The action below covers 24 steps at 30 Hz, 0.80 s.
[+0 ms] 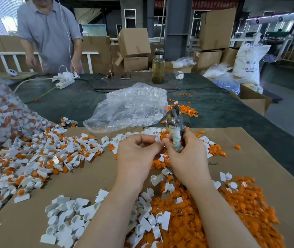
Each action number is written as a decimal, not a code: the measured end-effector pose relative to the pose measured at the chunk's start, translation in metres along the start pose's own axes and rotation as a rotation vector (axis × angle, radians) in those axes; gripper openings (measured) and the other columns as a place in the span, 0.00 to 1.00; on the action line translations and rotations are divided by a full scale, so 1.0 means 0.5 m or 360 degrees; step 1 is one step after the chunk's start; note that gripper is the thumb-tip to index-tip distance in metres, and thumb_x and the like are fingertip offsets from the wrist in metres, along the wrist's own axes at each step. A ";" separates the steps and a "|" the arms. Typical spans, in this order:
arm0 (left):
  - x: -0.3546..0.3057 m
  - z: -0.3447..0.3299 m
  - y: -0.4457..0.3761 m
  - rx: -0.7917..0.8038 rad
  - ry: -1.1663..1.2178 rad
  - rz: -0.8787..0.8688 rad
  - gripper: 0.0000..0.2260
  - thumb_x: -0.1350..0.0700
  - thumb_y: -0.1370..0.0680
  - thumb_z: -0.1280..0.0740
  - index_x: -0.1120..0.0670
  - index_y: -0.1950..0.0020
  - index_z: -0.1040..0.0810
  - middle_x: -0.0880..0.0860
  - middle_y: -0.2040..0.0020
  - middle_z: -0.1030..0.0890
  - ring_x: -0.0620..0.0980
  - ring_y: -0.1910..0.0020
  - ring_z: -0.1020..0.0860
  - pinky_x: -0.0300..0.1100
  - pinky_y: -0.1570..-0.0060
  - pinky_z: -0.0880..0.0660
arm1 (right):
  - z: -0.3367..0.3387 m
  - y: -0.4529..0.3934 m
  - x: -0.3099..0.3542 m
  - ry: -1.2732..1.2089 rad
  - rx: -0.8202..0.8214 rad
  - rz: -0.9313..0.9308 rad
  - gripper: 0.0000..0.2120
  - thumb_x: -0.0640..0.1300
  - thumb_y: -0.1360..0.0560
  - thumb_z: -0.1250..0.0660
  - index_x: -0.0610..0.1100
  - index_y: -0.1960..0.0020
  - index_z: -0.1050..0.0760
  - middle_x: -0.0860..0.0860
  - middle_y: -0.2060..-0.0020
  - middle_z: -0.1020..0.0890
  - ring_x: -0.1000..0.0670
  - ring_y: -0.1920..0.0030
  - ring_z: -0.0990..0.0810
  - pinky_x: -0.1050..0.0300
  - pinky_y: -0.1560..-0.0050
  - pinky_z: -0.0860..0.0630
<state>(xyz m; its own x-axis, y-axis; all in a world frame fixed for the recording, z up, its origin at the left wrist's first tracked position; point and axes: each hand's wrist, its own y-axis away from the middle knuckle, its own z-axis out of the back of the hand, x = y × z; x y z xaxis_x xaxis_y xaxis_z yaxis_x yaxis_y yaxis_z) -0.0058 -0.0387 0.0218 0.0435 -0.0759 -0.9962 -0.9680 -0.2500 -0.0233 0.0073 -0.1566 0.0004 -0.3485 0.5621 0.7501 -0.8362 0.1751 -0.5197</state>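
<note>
Workshop clutter of cartons and sacks rings a dark-clothed worktop [71, 102] topped with a cardboard sheet [89, 179]. At the sheet's centre, both hands meet. The left hand [137, 153] pinches a white piece [158, 138] at its fingertips. The right hand [187, 158] grips the pliers [175, 126] by their wrapped handle, nose toward 12 o'clock, and its thumb touches an orange cap [163, 136] at the white piece. I judge one pair is being joined.

Much is done: the joined heap [40, 158] spreads toward 9 o'clock. Much is left, with loose white pieces [71, 212] at 7 o'clock, loose orange caps [241, 203] at 5 o'clock and a clear bag [130, 108] of white parts at 12 o'clock.
</note>
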 end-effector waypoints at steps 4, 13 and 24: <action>-0.001 -0.001 0.000 -0.0015 -0.0097 -0.0062 0.06 0.63 0.30 0.22 0.54 0.60 0.17 0.51 0.66 0.15 0.47 0.67 0.16 0.36 0.64 0.20 | 0.003 -0.004 -0.002 -0.0016 0.0060 -0.0036 0.06 0.49 0.25 0.28 0.53 0.53 0.26 0.61 0.65 0.23 0.65 0.58 0.23 0.72 0.65 0.29; 0.007 0.000 -0.003 -0.0065 -0.0285 -0.0119 0.05 0.56 0.27 0.23 0.52 0.61 0.17 0.47 0.66 0.15 0.45 0.63 0.15 0.49 0.53 0.17 | 0.019 -0.011 -0.004 0.0004 0.0371 -0.0085 0.08 0.42 0.26 0.30 0.53 0.50 0.25 0.58 0.63 0.21 0.59 0.63 0.23 0.66 0.64 0.31; 0.000 0.015 -0.012 -0.0009 -0.0081 -0.0118 0.02 0.62 0.24 0.28 0.57 0.56 0.19 0.53 0.63 0.15 0.45 0.65 0.15 0.32 0.64 0.22 | 0.068 -0.020 -0.010 -0.0012 0.0900 -0.0206 0.05 0.44 0.27 0.28 0.48 0.55 0.24 0.52 0.66 0.22 0.58 0.69 0.25 0.54 0.66 0.28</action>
<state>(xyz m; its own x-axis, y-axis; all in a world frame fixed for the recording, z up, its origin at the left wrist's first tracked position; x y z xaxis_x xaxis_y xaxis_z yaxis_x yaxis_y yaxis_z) -0.0021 -0.0298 0.0211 0.1022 -0.0081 -0.9947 -0.9612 -0.2585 -0.0966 0.0031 -0.1890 0.0158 -0.2293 0.5588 0.7970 -0.9678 -0.2179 -0.1256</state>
